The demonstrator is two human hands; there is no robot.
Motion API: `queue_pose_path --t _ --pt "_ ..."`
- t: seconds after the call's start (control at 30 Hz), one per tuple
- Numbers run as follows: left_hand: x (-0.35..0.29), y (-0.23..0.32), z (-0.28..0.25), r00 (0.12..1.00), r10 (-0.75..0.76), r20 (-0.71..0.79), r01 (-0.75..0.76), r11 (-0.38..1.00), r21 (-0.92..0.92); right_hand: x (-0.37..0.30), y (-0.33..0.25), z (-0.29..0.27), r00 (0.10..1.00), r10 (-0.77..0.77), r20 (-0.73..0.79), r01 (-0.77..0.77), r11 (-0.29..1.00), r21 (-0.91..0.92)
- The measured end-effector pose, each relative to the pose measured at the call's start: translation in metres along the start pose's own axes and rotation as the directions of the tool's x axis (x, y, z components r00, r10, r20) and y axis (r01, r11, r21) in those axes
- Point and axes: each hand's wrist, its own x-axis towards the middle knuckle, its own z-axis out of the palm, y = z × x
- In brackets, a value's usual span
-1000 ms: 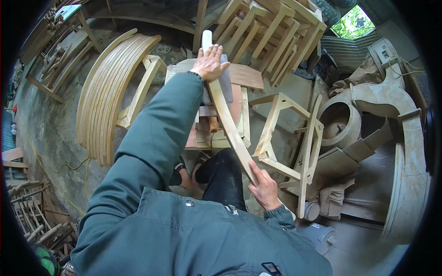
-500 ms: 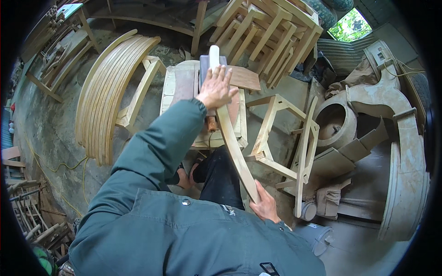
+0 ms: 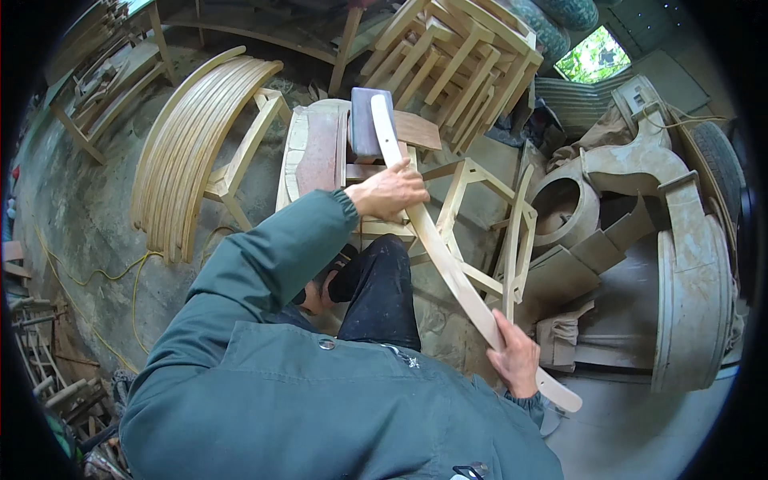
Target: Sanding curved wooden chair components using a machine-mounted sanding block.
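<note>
Begin at the left with a yellow cord (image 3: 100, 280), trailed loosely over the floor (image 3: 88, 208), perhaps to lie out from underfoot. Next, see the bent slats (image 3: 188, 152), nested curve into curve beside a wooden frame (image 3: 252, 140), probably for saving room. Move on to the tabletop (image 3: 298, 144), set close in front for easy reach, and to the purple-grey pad (image 3: 368, 132) on top. Find just below and right of that the left hand (image 3: 392, 192), fingers wrapped over the slat (image 3: 452, 268) a little short of the upper end — probably to steer that end over the pad; cannot tell from above whether touching or just clear. Follow the slat down and rightward, slanting across in front of the body, below the chair frames (image 3: 464, 72) piled high behind, apparently to spare floor, and past a second frame (image 3: 513, 240) standing near. Arrive at the right hand (image 3: 516, 356), closed around the slat near the lower end — likely to balance the length and govern the angle. End with the pale machine (image 3: 632, 164), placed at the far right, well apart from both hands.
</note>
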Motion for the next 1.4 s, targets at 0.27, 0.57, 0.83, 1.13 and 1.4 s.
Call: queue_pose_path --t 0.27,0.57,0.83,1.13,1.4 --pt "0.016 -0.037 -0.004 0.934 -0.116 -0.339 0.065 0.985 -0.158 0.052 -0.047 -0.116 0.978 -0.172 0.115 0.2 0.93 -0.308" --pt "0.018 0.051 -0.035 0.786 -0.268 -0.558 0.042 0.922 -0.384 0.017 -0.075 -0.239 0.991 -0.132 -0.038 0.095 0.856 -0.508" --pt "-0.002 -0.03 0.001 0.898 -0.04 -0.437 -0.061 0.975 -0.214 -0.073 0.028 -0.164 0.998 -0.031 0.064 0.049 0.949 -0.31" --pt "-0.043 -0.014 0.008 0.799 -0.403 -0.445 0.333 0.914 -0.23 0.028 0.04 0.007 0.987 -0.132 0.093 0.148 0.969 -0.199" --pt "-0.154 0.057 0.031 0.574 -0.697 -0.429 0.418 0.7 -0.579 0.222 -0.009 0.084 0.993 -0.118 -0.006 0.117 0.986 -0.121"
